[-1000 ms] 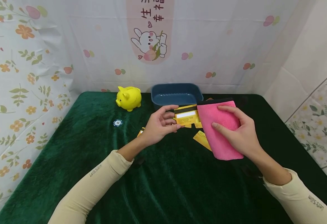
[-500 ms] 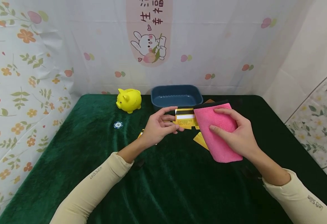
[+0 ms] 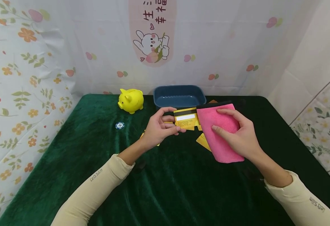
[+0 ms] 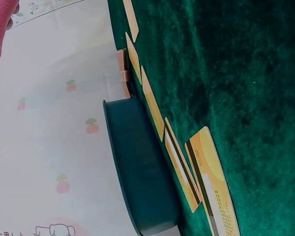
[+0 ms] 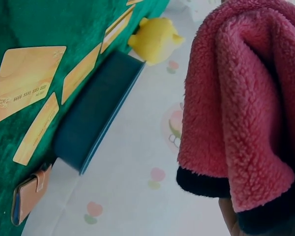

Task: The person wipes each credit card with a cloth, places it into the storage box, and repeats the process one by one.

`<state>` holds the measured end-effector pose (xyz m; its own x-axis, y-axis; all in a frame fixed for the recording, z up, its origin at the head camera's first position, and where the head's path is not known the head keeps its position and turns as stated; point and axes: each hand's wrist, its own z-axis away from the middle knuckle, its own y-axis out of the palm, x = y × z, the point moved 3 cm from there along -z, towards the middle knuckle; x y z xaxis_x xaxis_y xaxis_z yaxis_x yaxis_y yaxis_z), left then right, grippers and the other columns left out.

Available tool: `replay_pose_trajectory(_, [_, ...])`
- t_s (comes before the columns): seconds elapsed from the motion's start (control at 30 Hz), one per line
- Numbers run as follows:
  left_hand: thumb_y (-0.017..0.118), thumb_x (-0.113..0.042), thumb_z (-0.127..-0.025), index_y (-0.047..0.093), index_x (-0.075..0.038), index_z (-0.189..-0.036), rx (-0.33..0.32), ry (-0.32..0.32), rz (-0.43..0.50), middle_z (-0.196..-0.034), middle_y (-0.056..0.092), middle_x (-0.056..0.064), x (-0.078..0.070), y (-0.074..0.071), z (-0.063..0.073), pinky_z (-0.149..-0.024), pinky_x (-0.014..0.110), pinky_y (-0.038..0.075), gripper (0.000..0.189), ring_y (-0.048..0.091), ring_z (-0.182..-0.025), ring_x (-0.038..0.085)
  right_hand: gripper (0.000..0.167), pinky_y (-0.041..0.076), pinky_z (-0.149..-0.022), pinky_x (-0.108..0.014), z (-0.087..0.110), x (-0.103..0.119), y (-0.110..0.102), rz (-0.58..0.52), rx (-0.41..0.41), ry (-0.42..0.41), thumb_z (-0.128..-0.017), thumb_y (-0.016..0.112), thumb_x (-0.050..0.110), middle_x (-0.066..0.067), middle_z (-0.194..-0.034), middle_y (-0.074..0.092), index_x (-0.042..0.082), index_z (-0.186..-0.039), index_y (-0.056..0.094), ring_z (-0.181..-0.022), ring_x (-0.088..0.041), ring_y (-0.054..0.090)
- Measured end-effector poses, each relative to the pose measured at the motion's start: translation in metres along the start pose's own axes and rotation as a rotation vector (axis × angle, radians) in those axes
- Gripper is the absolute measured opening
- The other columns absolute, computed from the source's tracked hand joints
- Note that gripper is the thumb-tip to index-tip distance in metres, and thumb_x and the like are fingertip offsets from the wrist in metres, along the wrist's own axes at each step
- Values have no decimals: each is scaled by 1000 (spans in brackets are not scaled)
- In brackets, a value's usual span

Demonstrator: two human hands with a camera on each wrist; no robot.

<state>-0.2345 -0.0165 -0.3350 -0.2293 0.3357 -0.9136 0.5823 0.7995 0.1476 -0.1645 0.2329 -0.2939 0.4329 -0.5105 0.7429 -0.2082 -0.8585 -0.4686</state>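
Note:
In the head view my left hand (image 3: 160, 127) pinches a yellow bank card (image 3: 185, 117) at its left end, thumb below and fingers behind. The card's back faces me, showing a dark magnetic stripe and a white strip. My right hand (image 3: 241, 135) grips a folded pink cloth (image 3: 214, 125) with a black edge, thumb and index finger on its front. The cloth covers the right end of the card. Its fuzzy folds (image 5: 236, 108) fill the right side of the right wrist view, where the held card is hidden.
More yellow bank cards lie on the green tablecloth (image 3: 165, 188), such as one card (image 5: 29, 81) below the hands. Behind stand a blue plastic box (image 3: 179, 105) and a yellow piggy bank (image 3: 131, 100). A poker chip (image 3: 120, 125) lies left, a brown wallet (image 5: 33, 191) beside the box.
The pink cloth has shifted slightly left and down since a second ago. Over the last half second, the card has moved a little left and tilted. Both hands keep their grips.

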Motion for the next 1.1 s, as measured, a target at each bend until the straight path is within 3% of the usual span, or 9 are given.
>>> replay_pose_trajectory(0.33, [59, 17, -88, 38, 4, -134, 26, 28, 19, -113, 61, 35, -2, 1, 1, -75, 30, 59, 52, 74, -83, 20, 50, 56, -65, -22, -2, 1, -1, 0, -12, 14, -86, 74, 2, 1, -116, 57, 10, -133, 59, -93, -18, 59])
replay_pose_trajectory(0.57, [58, 14, -87, 37, 4, -136, 44, 43, 14, -113, 60, 35, -3, 1, 1, -75, 32, 60, 54, 70, -89, 46, 50, 56, -64, -22, 0, 2, 0, -9, 1, 13, -86, 74, 2, 2, -115, 57, 11, -132, 59, -92, -18, 60])
replay_pose_trajectory(0.73, [57, 13, -88, 37, 6, -138, 60, 60, 12, -112, 58, 34, -3, 1, 0, -75, 31, 60, 55, 73, -87, 34, 50, 56, -64, -22, 0, 4, 0, -19, 6, 7, -86, 74, 1, 2, -115, 57, 11, -132, 59, -92, -18, 60])
replay_pose_trajectory(1.0, [58, 14, -87, 38, 8, -137, 85, 68, 1, -111, 61, 36, -4, 6, 0, -72, 32, 60, 54, 73, -88, 36, 50, 56, -64, -22, 2, 5, 1, 7, 14, 5, -86, 75, 3, 0, -116, 57, 12, -133, 59, -91, -17, 61])
replay_pose_trajectory(1.1, [60, 13, -87, 40, 9, -136, 82, 73, -31, -111, 63, 37, -4, 6, 0, -72, 32, 60, 54, 73, -87, 29, 50, 56, -63, -22, 3, 5, 2, 14, 12, -3, -85, 75, 2, -1, -115, 58, 12, -132, 60, -89, -17, 61])
